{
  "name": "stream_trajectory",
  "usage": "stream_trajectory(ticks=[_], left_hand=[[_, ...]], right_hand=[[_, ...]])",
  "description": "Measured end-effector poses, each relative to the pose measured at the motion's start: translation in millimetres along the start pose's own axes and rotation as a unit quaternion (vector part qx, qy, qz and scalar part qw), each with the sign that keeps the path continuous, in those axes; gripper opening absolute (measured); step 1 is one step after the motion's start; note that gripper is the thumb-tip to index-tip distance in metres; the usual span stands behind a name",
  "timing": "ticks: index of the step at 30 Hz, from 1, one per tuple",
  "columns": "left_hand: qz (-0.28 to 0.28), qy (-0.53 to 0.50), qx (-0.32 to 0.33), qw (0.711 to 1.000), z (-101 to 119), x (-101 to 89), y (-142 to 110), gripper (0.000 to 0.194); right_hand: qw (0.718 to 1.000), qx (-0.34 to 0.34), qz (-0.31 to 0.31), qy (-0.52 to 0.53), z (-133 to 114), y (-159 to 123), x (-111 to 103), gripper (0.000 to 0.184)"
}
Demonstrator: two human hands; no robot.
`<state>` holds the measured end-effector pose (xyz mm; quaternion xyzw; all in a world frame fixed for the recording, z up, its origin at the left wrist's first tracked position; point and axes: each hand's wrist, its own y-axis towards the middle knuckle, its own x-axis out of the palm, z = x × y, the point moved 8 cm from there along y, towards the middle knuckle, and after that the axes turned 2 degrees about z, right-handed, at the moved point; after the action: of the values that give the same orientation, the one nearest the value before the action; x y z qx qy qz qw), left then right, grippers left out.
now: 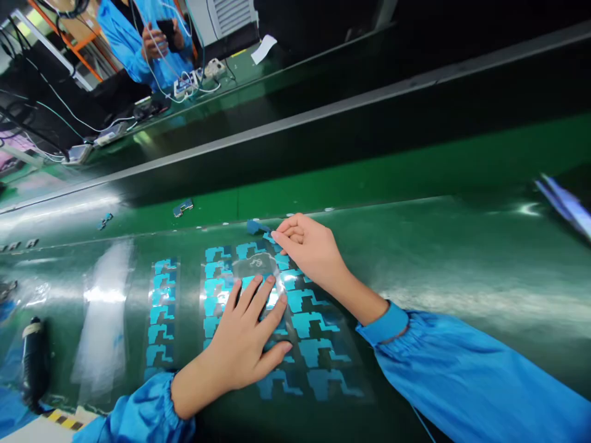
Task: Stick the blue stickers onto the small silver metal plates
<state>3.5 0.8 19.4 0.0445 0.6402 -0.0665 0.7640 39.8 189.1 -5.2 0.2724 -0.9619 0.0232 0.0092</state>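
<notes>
Glossy green worktop point(443, 258) is stretching across the view, with a co-worker point(120, 43) in blue sleeves standing beyond at ten to eleven o'clock, holding a dark handheld device point(168, 31). Clear sheet of cyan cut-outs point(309, 323) is lying at six o'clock from view centre. Left hand point(244, 344) is resting palm down over it, fingers spreading wide, gripping nothing. Right hand point(314, 249) is working near the sheet's twelve-o'clock end: thumb and forefinger are meeting at the tips, pinching a small blue piece point(255, 227), its darker end sticking out toward nine o'clock; remaining fingers are curling inward. Narrower cyan strip point(161, 314) is lying at eight o'clock; pale clear films point(104, 320) and a black-handled tool point(34, 363) are sitting farther out that way. Small board-like part point(183, 208) is lying at nine.
</notes>
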Motion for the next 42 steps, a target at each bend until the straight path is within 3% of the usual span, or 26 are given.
stream_trajectory(ticks=[7, 12, 16, 19, 26, 42], left_hand=[[0.008, 0.016, 0.002, 1.000, -0.2, 0.0, -0.9, 0.066], [0.017, 0.002, 0.002, 1.000, -1.6, 0.6, -6.2, 0.066], [0.057, -0.019, 0.007, 0.998, -3.8, -11.6, -7.1, 0.077], [0.068, 0.000, -0.017, 0.998, -11.9, -18.8, 5.6, 0.072], [0.057, 0.012, -0.073, 0.996, -37.2, -8.6, 41.0, 0.070], [0.075, -0.082, -0.080, 0.991, -39.2, -13.4, 34.4, 0.072]], right_hand=[[0.999, -0.048, 0.001, -0.020, -9.4, -6.2, 0.0, 0.021], [0.995, -0.080, -0.007, 0.059, -19.7, -14.1, -0.7, 0.029], [0.992, -0.065, 0.013, 0.103, -20.1, -10.1, -4.4, 0.039], [0.992, -0.057, 0.009, 0.113, -16.2, -5.6, -5.0, 0.043], [0.994, -0.043, -0.015, 0.100, -1.7, -1.9, -3.2, 0.046], [0.944, 0.069, -0.011, 0.322, 12.1, 1.8, -12.3, 0.032]])
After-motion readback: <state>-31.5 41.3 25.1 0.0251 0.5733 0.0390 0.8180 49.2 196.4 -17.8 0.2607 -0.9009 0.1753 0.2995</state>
